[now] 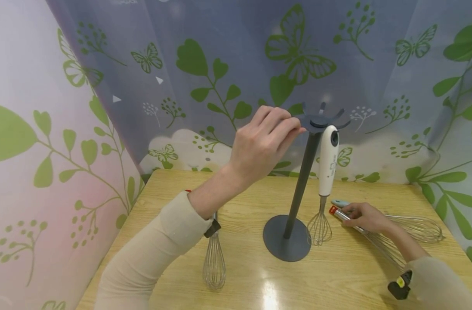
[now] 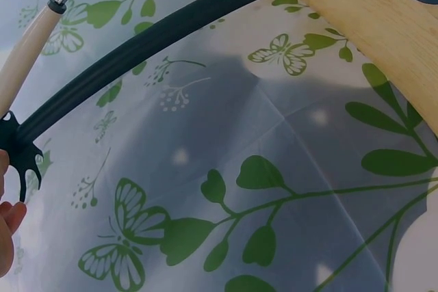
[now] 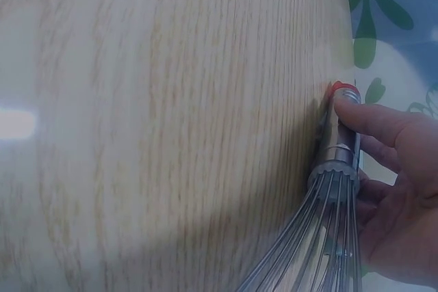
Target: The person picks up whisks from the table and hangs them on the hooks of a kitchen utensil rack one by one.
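A dark grey utensil stand (image 1: pixel 300 189) rises from its round base on the table, with curved hooks around its top. My left hand (image 1: pixel 260 140) is at the stand's top, fingers bent, pinching a hook on the left; the left wrist view shows the fingertips (image 2: pixel 15 215) at that hook. From a hook on the right hangs a white-handled whisk (image 1: pixel 328 163), wires downward. Low at the right, my right hand (image 1: pixel 367 217) grips the steel handle of a whisk (image 3: pixel 339 138) with a red end, thumb on top. Its wires point toward my right forearm.
Beyond the right hand lies another whisk (image 1: pixel 418 226) with a light blue handle. A further wire whisk (image 1: pixel 214 267) lies on the wooden table (image 1: pixel 243 224), its upper part hidden by my left forearm. Patterned cloth (image 1: pixel 220 107) stands behind and at both sides.
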`<state>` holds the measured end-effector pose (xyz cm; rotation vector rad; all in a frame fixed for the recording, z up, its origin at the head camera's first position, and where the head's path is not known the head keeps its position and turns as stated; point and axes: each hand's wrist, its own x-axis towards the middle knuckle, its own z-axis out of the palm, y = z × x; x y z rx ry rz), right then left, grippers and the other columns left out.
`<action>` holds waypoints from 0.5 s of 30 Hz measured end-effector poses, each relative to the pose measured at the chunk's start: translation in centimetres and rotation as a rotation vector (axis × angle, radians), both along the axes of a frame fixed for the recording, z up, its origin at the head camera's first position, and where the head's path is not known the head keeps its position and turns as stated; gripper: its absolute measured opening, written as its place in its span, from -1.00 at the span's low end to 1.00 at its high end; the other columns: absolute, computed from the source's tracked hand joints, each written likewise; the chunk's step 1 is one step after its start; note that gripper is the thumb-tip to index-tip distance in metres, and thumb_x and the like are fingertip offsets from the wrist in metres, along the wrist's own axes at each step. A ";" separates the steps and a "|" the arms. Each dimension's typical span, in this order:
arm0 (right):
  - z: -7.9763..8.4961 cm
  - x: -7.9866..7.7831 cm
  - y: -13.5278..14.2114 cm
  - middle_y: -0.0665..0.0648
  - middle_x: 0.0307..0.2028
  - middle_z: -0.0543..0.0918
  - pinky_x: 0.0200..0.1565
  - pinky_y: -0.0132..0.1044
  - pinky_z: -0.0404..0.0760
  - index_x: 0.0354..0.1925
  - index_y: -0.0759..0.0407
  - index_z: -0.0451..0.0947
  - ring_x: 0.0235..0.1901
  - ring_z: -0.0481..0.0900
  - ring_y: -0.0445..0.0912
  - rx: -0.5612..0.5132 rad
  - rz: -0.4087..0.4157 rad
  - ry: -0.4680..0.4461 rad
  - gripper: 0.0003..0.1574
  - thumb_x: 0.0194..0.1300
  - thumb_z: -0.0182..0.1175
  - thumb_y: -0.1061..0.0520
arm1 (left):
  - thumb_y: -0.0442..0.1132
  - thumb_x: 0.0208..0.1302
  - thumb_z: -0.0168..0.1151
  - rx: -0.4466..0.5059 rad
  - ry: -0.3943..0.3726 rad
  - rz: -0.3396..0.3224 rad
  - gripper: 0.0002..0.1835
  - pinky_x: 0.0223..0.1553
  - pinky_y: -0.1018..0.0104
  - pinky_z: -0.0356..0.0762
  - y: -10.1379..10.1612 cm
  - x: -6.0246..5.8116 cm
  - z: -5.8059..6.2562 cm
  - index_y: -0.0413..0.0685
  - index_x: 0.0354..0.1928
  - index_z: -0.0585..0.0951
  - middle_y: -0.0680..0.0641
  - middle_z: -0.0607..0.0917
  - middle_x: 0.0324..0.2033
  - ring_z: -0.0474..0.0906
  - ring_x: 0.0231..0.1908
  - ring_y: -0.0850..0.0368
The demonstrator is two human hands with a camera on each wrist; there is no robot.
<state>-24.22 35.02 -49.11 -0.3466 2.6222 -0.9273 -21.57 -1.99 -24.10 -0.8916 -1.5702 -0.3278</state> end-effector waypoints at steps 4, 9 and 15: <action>-0.1 0.1 0.1 0.19 -0.26 0.66 -0.41 -0.34 0.47 0.14 0.39 0.47 -0.35 0.49 -0.17 -0.004 0.005 0.002 -0.37 0.24 0.33 0.04 | -0.10 0.35 0.22 0.000 -0.001 0.000 -0.80 -0.27 0.49 0.61 0.0 0.0 0.0 -0.01 -0.36 0.71 0.04 0.68 -0.38 0.56 -0.28 0.15; -0.1 0.2 0.1 0.19 -0.25 0.65 -0.41 -0.32 0.48 0.14 0.37 0.47 -0.33 0.49 -0.13 0.001 0.003 0.006 -0.39 0.24 0.33 0.04 | -0.10 0.36 0.22 0.001 -0.005 0.002 -0.79 -0.26 0.49 0.61 0.1 0.1 0.0 -0.01 -0.37 0.71 0.04 0.69 -0.38 0.56 -0.27 0.15; 0.2 0.4 0.1 0.17 -0.29 0.63 -0.45 -0.34 0.42 0.16 0.37 0.46 -0.40 0.42 -0.19 -0.005 -0.003 0.006 -0.37 0.25 0.32 0.04 | -0.10 0.35 0.23 0.002 -0.005 0.002 -0.80 -0.26 0.49 0.61 0.1 0.1 0.0 -0.01 -0.37 0.71 0.04 0.69 -0.38 0.57 -0.27 0.15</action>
